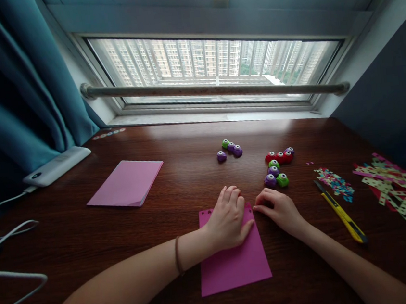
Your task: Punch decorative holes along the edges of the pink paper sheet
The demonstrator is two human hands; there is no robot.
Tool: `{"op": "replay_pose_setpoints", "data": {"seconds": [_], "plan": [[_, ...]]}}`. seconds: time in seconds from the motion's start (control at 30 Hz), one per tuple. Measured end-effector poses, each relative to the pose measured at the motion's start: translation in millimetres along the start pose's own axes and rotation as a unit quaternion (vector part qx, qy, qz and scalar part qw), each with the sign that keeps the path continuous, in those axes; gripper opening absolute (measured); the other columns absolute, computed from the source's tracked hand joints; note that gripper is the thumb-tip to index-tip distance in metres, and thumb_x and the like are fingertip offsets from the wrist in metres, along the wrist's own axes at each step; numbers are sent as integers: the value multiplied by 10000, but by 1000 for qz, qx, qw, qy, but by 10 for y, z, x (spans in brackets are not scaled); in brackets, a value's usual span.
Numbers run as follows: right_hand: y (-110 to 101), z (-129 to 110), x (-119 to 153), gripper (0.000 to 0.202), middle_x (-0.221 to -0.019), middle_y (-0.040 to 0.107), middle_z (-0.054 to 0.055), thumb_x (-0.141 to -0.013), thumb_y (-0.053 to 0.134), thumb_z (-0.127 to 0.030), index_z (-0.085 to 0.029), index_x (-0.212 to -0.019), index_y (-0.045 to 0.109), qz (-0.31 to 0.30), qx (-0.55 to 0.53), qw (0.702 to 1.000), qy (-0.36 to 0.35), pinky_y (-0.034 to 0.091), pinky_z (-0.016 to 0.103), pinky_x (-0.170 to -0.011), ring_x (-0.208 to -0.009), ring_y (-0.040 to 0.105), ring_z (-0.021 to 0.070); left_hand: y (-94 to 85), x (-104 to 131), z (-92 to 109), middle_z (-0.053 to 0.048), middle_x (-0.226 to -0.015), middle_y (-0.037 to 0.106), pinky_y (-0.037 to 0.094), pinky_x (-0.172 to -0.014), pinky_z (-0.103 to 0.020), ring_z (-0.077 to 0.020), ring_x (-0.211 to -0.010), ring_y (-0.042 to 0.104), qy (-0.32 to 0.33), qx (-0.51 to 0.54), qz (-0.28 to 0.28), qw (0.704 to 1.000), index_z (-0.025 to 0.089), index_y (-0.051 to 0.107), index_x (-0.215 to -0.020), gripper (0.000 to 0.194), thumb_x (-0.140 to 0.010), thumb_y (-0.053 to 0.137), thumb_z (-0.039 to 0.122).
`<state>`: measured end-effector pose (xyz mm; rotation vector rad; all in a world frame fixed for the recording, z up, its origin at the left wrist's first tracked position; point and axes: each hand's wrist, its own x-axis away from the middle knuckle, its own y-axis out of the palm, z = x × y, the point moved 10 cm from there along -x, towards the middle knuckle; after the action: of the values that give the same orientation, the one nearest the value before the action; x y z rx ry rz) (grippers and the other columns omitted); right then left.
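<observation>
A magenta sheet of paper (233, 272) lies on the table in front of me, with small dark cut-out shapes along its top edge. My left hand (230, 219) rests on the upper part of the sheet, fingers stretched out and thumb towards the right edge, hiding the middle of the top row. Just off the sheet's upper right corner, my right hand (276, 209) has its thumb and forefinger pinched together. Whatever is between those fingertips, if anything, is too small to make out. Small purple, green and red pieces with eye-like tops (273, 171) stand just beyond my right hand.
A yellow utility knife (344, 217) lies on the right, beside tiny coloured paper bits (335, 182) and punched paper strips (395, 187). More eye-topped pieces (230, 147) stand farther back. A pink paper stack (126, 183), a white power bank (57, 166) and its cable (15, 275) lie left.
</observation>
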<state>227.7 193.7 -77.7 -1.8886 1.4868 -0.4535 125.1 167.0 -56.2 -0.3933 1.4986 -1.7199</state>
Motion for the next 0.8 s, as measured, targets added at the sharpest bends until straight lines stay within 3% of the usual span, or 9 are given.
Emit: {"op": "replay_pose_setpoints", "data": {"seconds": [0.1,0.2,0.3,0.4,0.5,0.63,0.8], "plan": [[-284,84,-25,171,-737,582,11,-775,606,-342,-184,-709,611,46,-45,998,10,393,255,-544,-596,498,124,2,5,17,-173,-1159,451,186,-1074,-493,-333,-1196,333,1,-11,-3,1000,76,482,-1056,430,-802,490,423],[-907,317,26,206,-776,645,30,-736,634,-390,-190,-785,649,175,-41,981,69,446,275,-608,-657,580,160,16,7,27,-167,-1168,451,176,-1078,-488,-333,-1195,331,4,-20,-7,1000,80,496,-1055,431,-804,485,430],[-1688,475,282,225,-744,655,24,-718,642,-410,-207,-815,664,362,89,921,111,453,289,-637,-671,604,179,23,6,32,-167,-1178,450,179,-1077,-483,-334,-1190,331,8,-27,-9,1000,78,498,-1074,444,-808,479,433],[-2134,637,479,210,-738,666,18,-728,630,-382,-223,-855,683,431,180,874,135,451,300,-645,-648,611,179,23,8,37,-163,-1178,453,191,-1071,-485,-335,-1183,337,11,-32,-8,999,84,502,-1082,437,-814,470,427],[-2323,881,570,170,-666,657,34,-708,649,-353,-223,-802,704,431,243,850,181,413,331,-596,-623,598,218,25,12,38,-160,-1176,456,195,-1066,-491,-338,-1182,336,13,-35,-8,999,90,506,-1083,434,-815,467,429],[-2384,1129,618,160,-693,674,55,-680,666,-341,-220,-773,714,425,271,833,229,384,341,-559,-628,592,248,25,16,46,-160,-1173,459,194,-1067,-489,-335,-1184,333,16,-36,-7,999,88,507,-1083,429,-820,463,424],[-2406,1081,629,200,-703,670,64,-705,630,-351,-193,-791,716,453,243,835,197,396,339,-596,-627,585,227,10,16,57,-162,-1170,461,190,-1066,-498,-338,-1186,330,18,-34,-3,999,87,510,-1073,413,-824,464,413]]}}
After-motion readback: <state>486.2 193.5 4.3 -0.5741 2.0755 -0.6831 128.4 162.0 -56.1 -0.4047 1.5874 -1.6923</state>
